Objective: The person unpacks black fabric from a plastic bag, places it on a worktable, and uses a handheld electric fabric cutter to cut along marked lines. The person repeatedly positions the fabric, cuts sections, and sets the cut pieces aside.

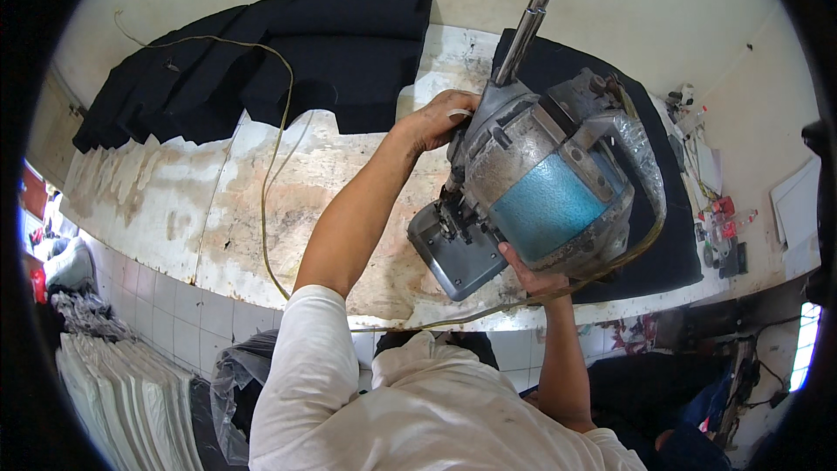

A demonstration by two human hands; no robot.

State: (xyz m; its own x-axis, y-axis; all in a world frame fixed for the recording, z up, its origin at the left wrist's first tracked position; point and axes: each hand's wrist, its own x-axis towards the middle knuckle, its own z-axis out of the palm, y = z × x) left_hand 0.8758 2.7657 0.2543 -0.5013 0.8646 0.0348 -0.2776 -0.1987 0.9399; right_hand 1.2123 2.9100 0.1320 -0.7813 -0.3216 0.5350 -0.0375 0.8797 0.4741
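Observation:
A heavy electric cloth cutting machine (551,201) with a blue band round its grey metal motor leans over the table, tilted. From its top rise shiny metal rods (526,26), and a flat grey base plate (458,253) juts out on its left. My left hand (436,120) grips the machine's upper left side, its fingertips partly hidden behind the casing. Lower down, my right hand (530,277) supports the motor's underside, one digit pressed along the casing and the others out of sight. A plastic-wrapped handle (643,153) curves along the machine's right side.
Stacked black fabric pieces (340,61) lie at the table's back left. More black fabric (680,249) is beneath and right of the machine. A yellowish cord (283,122) crosses the worn white table (183,218) and runs along its front edge. Small bottles (722,231) crowd the right end.

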